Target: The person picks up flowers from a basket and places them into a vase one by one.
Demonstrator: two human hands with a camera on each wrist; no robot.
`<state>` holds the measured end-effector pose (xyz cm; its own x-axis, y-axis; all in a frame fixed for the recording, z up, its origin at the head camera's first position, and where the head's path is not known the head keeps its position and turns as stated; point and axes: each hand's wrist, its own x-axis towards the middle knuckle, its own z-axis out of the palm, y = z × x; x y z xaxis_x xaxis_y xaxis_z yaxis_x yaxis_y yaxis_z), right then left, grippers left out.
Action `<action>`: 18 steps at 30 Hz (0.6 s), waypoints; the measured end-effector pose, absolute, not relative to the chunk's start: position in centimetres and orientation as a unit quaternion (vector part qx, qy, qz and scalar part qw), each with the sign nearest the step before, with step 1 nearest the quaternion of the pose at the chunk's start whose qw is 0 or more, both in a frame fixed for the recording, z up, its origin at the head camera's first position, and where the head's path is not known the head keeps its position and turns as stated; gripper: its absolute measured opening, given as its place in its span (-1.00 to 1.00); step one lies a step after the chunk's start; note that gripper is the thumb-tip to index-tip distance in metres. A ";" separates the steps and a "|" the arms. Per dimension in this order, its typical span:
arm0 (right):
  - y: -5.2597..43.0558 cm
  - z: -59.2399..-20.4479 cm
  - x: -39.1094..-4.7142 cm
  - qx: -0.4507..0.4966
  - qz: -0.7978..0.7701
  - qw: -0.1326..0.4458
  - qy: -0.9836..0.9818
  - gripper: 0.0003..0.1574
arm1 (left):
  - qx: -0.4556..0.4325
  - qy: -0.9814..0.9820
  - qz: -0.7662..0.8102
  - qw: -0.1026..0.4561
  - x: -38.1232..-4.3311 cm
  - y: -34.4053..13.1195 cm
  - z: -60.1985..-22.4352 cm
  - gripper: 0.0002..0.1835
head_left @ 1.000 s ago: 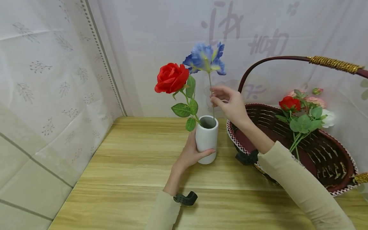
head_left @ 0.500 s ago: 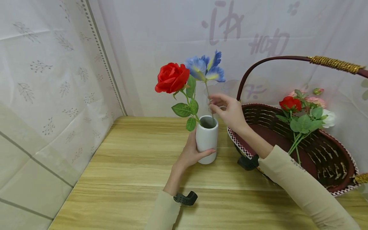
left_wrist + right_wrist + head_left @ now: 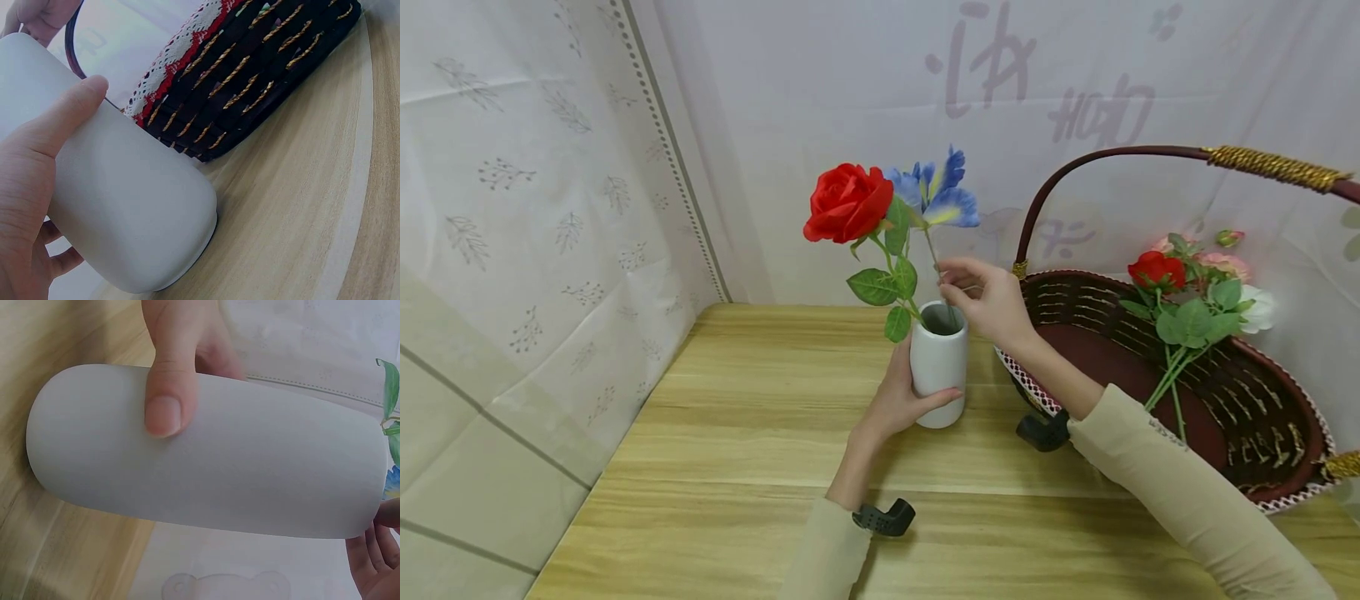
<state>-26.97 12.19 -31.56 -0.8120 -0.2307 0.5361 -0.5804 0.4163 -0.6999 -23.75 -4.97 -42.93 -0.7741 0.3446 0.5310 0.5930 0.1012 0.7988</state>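
Observation:
A white cylindrical vase (image 3: 937, 375) stands upright on the wooden table. My left hand (image 3: 904, 398) grips it from the left, with the thumb across its front, as the left wrist view shows close up. Between thumb and fingers my right hand (image 3: 988, 300) pinches the thin stem of a blue iris (image 3: 942, 196) just above the vase mouth. The stem's lower end runs inside the rim, where the vase wall hides it. A red rose (image 3: 848, 204) with green leaves leans left out of the same vase, its bloom in front of the iris's left petals.
A dark woven basket (image 3: 1273, 417) with lace trim and a tall arched handle (image 3: 1112, 152) sits close on the right. Several flowers lie in it, among them a red rose (image 3: 1156, 271) and a white bloom (image 3: 1257, 308). Printed curtains (image 3: 760, 167) hang behind and left.
My right hand has moved down and slightly left with the iris, whose stem now reaches deeper into the vase. The bloom has turned and dropped behind the red rose. My left hand has stayed put.

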 end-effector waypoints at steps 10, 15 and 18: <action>11.7 -32.1 -27.0 0.269 0.454 0.200 -0.826 -0.68 | -0.347 -0.710 -0.602 0.113 -24.1 -4.9 -43.1 -0.01; 11.7 -32.3 -26.9 0.270 0.445 0.208 -0.828 -0.68 | -0.352 -0.707 -0.603 0.114 -24.9 -4.8 -43.9 0.00; 11.6 -32.5 -26.9 0.270 0.438 0.210 -0.831 -0.69 | -0.352 -0.708 -0.601 0.117 -25.3 -4.7 -44.5 0.01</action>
<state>-26.94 11.64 -32.49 -0.7659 -0.2650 0.5857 -0.6330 0.4701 -0.6151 -25.26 -4.73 -44.48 -0.7256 0.3579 0.5877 0.6382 0.0308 0.7692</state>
